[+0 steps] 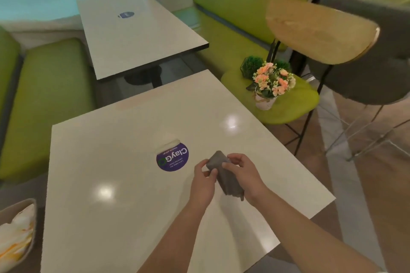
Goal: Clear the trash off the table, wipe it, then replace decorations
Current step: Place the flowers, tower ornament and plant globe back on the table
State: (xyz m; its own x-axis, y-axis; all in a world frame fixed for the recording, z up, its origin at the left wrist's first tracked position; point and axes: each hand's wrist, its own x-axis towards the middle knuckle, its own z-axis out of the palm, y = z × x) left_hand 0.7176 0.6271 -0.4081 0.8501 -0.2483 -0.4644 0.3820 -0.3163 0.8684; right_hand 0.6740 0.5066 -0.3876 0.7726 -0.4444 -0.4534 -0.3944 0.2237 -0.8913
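Note:
A folded grey cloth (224, 175) is held just above the white table (111, 184), right of its middle. My left hand (203, 184) pinches the cloth's left edge and my right hand (244, 175) grips its right side. A round purple sticker (172, 157) with a peeled top edge lies on the table left of my hands. A white pot of pink flowers (269, 86) and a small green ball-shaped plant (251, 66) stand on the green chair seat (295, 104) to the right of the table.
A bin holding crumpled white and orange wrappers (15, 235) sits at the lower left. A second white table (133, 35) stands behind. Green benches (48, 95) run along the left and back. A wooden chair back (319, 29) and a grey chair (377, 51) stand at right.

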